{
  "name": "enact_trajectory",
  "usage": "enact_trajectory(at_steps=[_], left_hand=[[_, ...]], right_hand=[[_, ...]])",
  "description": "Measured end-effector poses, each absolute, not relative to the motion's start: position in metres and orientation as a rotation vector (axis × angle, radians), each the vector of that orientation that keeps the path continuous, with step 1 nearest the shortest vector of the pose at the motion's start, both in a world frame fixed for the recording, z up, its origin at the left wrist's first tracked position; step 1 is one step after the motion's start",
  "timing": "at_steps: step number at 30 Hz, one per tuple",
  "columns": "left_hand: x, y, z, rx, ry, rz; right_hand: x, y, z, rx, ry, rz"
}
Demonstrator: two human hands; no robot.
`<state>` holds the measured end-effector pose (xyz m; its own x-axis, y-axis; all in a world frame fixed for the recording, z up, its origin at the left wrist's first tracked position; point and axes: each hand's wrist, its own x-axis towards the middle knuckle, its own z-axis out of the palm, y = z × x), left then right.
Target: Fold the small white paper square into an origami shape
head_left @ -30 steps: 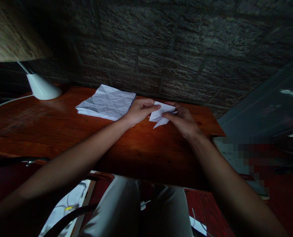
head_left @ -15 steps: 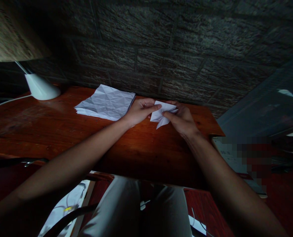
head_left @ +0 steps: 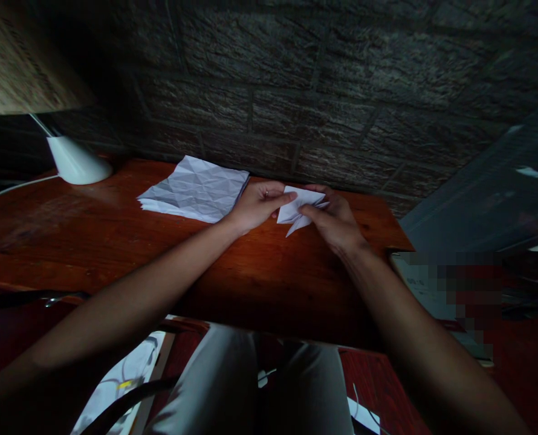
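Observation:
A small white folded paper (head_left: 291,210) is held between both hands above the right part of the wooden table. My left hand (head_left: 260,204) pinches its left edge, thumb on top and fingers behind. At the other side, my right hand (head_left: 335,220) grips the paper with its thumb pressed on the front folds. A pointed flap sticks out at the bottom, toward me. Left of my left hand lies a stack of creased white paper sheets (head_left: 196,187), its top sheet covered in a grid of fold lines. The fingers behind the folded paper are partly hidden.
A lamp with a white base (head_left: 79,162) and woven shade stands at the left of the wooden table (head_left: 92,241). A dark brick wall (head_left: 278,90) rises right behind the table. Below are my legs, cables and a white-lined drawer or box (head_left: 124,374).
Both hands keep their hold on the folded paper. The lower flap looks slightly narrower and shifted; otherwise the scene is nearly the same.

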<state>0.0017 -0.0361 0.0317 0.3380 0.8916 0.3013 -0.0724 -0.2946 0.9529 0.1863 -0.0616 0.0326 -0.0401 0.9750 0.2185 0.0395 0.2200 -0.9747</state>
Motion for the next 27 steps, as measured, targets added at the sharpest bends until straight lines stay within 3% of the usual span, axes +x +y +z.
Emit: enact_trajectory(at_steps=[7, 15, 27], left_hand=[[-0.003, -0.031, 0.028, 1.607, 0.715, 1.128], [-0.003, -0.026, 0.020, 1.750, 0.694, 1.089], [-0.003, -0.031, 0.019, 2.003, 0.751, 1.232]], right_hand=[[0.192, -0.061, 0.032, -1.075, -1.392, 1.156], [0.200, -0.058, 0.034, -1.097, -1.560, 0.852], [0.197, -0.063, 0.039, -1.024, -1.635, 0.891]])
